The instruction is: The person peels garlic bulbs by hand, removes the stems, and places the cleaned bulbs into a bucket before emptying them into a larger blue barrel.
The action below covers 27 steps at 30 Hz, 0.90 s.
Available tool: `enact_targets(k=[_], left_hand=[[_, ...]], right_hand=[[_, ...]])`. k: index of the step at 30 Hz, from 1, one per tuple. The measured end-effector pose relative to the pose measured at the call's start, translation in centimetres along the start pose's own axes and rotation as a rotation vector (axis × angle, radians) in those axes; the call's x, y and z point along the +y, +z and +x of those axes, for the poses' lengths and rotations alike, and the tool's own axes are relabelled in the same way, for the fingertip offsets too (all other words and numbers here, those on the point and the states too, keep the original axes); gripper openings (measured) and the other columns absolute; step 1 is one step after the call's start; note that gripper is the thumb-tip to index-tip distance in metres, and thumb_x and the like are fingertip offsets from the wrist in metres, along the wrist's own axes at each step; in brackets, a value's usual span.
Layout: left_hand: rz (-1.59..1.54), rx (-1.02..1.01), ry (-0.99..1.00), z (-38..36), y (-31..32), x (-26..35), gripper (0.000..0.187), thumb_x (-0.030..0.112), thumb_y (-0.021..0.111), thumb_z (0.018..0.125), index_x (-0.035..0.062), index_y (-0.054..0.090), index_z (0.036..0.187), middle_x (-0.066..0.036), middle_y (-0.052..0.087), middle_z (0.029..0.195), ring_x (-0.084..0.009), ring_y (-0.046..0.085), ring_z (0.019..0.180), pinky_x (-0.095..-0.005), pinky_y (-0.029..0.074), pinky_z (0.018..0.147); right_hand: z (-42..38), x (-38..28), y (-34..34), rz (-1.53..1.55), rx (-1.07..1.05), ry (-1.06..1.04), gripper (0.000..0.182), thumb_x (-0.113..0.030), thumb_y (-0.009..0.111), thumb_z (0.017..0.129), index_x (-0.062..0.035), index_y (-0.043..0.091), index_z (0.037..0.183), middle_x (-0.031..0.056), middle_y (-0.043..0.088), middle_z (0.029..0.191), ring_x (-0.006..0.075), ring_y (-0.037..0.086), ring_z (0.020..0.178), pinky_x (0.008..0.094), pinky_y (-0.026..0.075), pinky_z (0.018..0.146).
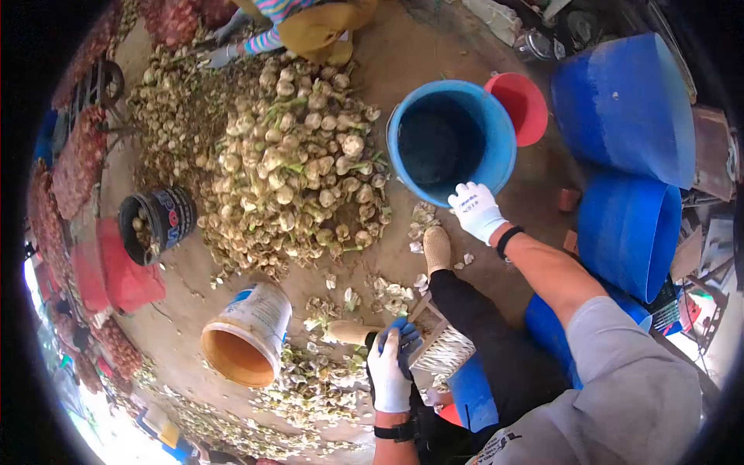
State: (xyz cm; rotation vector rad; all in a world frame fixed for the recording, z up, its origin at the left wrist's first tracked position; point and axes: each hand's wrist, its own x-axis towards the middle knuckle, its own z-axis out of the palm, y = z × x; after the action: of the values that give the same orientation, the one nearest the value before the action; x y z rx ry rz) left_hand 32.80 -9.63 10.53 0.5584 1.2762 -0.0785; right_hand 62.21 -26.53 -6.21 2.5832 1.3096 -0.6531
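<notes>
My right hand (474, 211), in a white glove with dark lettering, grips the near rim of a large blue bucket (399, 147). The bucket stands upright and its inside looks dark. Low in the view, my left hand (391, 364) wears a white glove with blue-grey on the finger side. Its fingers are curled in, and whatever they may hold is hidden. Close beside that hand is a white woven seat or crate (443, 350) between my legs. A big heap of garlic bulbs (302, 167) covers the floor left of the bucket.
Touching the bucket is a red bucket (521, 108). Blue drums (620, 108) line the right side. A tipped white bucket (256, 318), a black bucket (172, 221) and scattered garlic skins (310, 387) lie left. Another person's gloved hand (221, 56) is at the heap's far side.
</notes>
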Motion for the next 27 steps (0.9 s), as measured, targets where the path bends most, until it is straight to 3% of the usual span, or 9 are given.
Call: enact_targets(k=[3, 6, 9, 11, 15, 17, 21, 25, 27], left_hand=[[-0.036, -0.053, 0.014, 4.4, -3.0, -1.7, 0.039, 0.020, 0.059, 0.106, -0.0076, 0.060, 0.133, -0.016, 0.071, 0.113, -0.0234, 0.072, 0.095, -0.0370, 0.059, 0.089], [0.052, 0.002, 0.082, 8.2, -7.1, -2.1, 0.034, 0.016, 0.057, 0.106, -0.0082, 0.061, 0.130, -0.014, 0.072, 0.110, -0.0208, 0.071, 0.095, -0.0343, 0.059, 0.087], [0.019, 0.058, 0.161, 11.5, -11.0, -0.9, 0.030, 0.017, 0.057, 0.107, -0.0059, 0.065, 0.124, -0.012, 0.073, 0.108, -0.0185, 0.071, 0.093, -0.0331, 0.059, 0.084], [0.009, 0.125, 0.203, 13.0, -13.3, 0.6, 0.031, 0.018, 0.058, 0.106, -0.0061, 0.064, 0.125, -0.013, 0.072, 0.107, -0.0192, 0.071, 0.091, -0.0328, 0.059, 0.082], [-0.130, 0.181, 0.320, 15.6, -17.9, 1.9, 0.036, 0.024, 0.060, 0.106, -0.0056, 0.063, 0.127, -0.012, 0.071, 0.106, -0.0202, 0.070, 0.091, -0.0332, 0.059, 0.081], [-0.194, 0.173, 0.335, 16.7, -19.7, 1.7, 0.037, 0.025, 0.059, 0.107, -0.0041, 0.061, 0.129, -0.012, 0.070, 0.109, -0.0195, 0.070, 0.092, -0.0311, 0.059, 0.079], [-0.152, 0.186, 0.295, 18.1, -20.8, 0.5, 0.037, 0.025, 0.059, 0.106, -0.0032, 0.063, 0.130, -0.012, 0.072, 0.106, -0.0210, 0.071, 0.090, -0.0323, 0.058, 0.080], [0.014, 0.002, 0.302, 17.3, -19.5, 3.7, 0.033, 0.022, 0.062, 0.104, -0.0062, 0.065, 0.121, -0.015, 0.073, 0.098, -0.0242, 0.072, 0.082, -0.0354, 0.060, 0.075], [0.050, -0.098, 0.409, 16.8, -20.1, 4.9, 0.033, 0.019, 0.059, 0.105, -0.0079, 0.065, 0.123, -0.017, 0.073, 0.103, -0.0218, 0.071, 0.087, -0.0359, 0.060, 0.079]], right_hand=[[0.4, 0.4, -0.6, 0.018, -0.046, 0.021, 0.032, -0.036, 0.073, 0.088, -0.0124, 0.066, 0.109, 0.0116, 0.062, 0.107, 0.0314, 0.061, 0.103, 0.0449, 0.047, 0.086], [0.4, -2.7, -4.2, 0.204, 0.261, 0.024, 0.052, -0.031, 0.075, 0.087, -0.0103, 0.063, 0.134, 0.0146, 0.062, 0.130, 0.0355, 0.060, 0.114, 0.0470, 0.047, 0.098], [2.3, -9.5, -6.2, 0.355, 0.453, -0.124, 0.038, -0.026, 0.074, 0.089, -0.0088, 0.066, 0.121, 0.0140, 0.066, 0.112, 0.0348, 0.065, 0.102, 0.0465, 0.052, 0.091], [4.9, -14.1, -0.7, 0.551, 0.263, -0.087, 0.030, -0.025, 0.069, 0.092, -0.0084, 0.067, 0.116, 0.0147, 0.067, 0.106, 0.0360, 0.067, 0.098, 0.0473, 0.054, 0.087], [10.2, -19.4, 12.0, 0.320, -0.145, -0.172, 0.026, -0.023, 0.059, 0.098, -0.0066, 0.066, 0.116, 0.0202, 0.067, 0.108, 0.0375, 0.067, 0.103, 0.0479, 0.055, 0.088], [12.3, -20.9, 16.6, 0.254, -0.134, -0.072, 0.023, -0.022, 0.058, 0.097, -0.0060, 0.065, 0.112, 0.0210, 0.066, 0.110, 0.0384, 0.067, 0.104, 0.0492, 0.055, 0.089], [16.4, -21.2, 16.5, 0.352, 0.174, 0.262, 0.028, -0.026, 0.058, 0.100, -0.0047, 0.060, 0.118, 0.0201, 0.063, 0.115, 0.0390, 0.065, 0.106, 0.0507, 0.054, 0.090], [21.5, -18.6, 18.0, 0.332, 0.096, 0.431, 0.052, -0.041, 0.068, 0.095, -0.0037, 0.055, 0.128, 0.0207, 0.060, 0.124, 0.0393, 0.062, 0.118, 0.0507, 0.054, 0.095], [23.6, -18.8, 20.5, 0.191, 0.075, 0.328, 0.060, -0.045, 0.072, 0.091, 0.0006, 0.057, 0.126, 0.0222, 0.063, 0.124, 0.0371, 0.062, 0.118, 0.0481, 0.056, 0.092]])
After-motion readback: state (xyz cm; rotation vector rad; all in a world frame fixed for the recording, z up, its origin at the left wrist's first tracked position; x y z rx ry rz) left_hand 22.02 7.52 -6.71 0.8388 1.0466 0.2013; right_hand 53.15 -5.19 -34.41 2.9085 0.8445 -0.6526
